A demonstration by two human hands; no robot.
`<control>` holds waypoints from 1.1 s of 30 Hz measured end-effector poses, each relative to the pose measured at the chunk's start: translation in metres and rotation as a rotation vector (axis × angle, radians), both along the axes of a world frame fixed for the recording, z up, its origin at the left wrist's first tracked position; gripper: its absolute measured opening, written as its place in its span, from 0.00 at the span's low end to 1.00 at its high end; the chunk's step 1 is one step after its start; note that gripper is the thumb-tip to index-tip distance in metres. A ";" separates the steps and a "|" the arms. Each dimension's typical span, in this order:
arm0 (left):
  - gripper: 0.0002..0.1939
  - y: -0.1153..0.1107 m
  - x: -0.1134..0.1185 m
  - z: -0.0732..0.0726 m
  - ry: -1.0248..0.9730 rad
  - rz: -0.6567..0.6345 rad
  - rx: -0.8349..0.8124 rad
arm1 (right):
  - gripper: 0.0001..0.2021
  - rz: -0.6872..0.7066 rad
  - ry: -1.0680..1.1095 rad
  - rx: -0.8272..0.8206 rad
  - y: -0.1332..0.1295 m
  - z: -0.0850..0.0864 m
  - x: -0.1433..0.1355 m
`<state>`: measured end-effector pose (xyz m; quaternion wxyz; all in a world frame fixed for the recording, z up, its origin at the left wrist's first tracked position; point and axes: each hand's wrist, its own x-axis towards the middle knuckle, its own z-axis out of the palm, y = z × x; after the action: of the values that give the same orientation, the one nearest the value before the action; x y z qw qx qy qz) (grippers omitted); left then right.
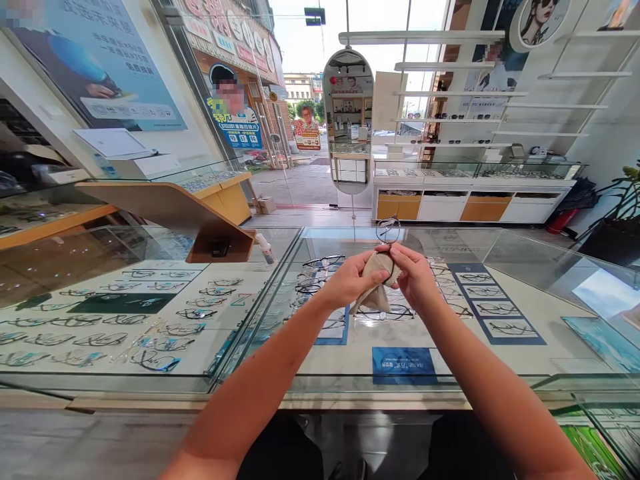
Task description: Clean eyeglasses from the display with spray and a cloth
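Both hands are raised over the glass display case, close together. My left hand [352, 279] is closed, pinching a beige cleaning cloth [374, 268] folded around part of a pair of eyeglasses [389, 231]. A corner of the cloth hangs down below the fingers. My right hand [411, 268] grips the same eyeglasses at the cloth's right edge, its fingertips meeting those of the left. One round, thin-rimmed lens sticks up beyond the fingers. The other lens is partly covered by the cloth and the thumbs.
Beneath the hands, the glass case [340, 363] holds rows of eyeglasses and a blue card [403, 365]. A white spray bottle [265, 249] stands left, near a brown wooden stand [200, 223]. An oval mirror [349, 120] is ahead. Shelves line the back right.
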<state>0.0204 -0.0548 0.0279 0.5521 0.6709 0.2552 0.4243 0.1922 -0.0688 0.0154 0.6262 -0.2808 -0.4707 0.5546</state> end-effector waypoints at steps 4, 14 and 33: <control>0.38 -0.002 0.007 -0.005 -0.041 -0.024 -0.127 | 0.15 0.022 -0.028 0.026 0.000 -0.003 -0.003; 0.32 0.001 0.016 -0.017 -0.181 0.077 -0.117 | 0.16 0.063 -0.086 0.110 -0.002 -0.004 -0.004; 0.36 -0.005 0.013 -0.015 -0.098 0.048 -0.085 | 0.16 0.054 -0.036 0.005 0.001 -0.003 -0.001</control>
<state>0.0337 -0.0596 0.0131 0.5815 0.6189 0.2615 0.4586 0.1908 -0.0677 0.0122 0.6032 -0.2763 -0.4905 0.5650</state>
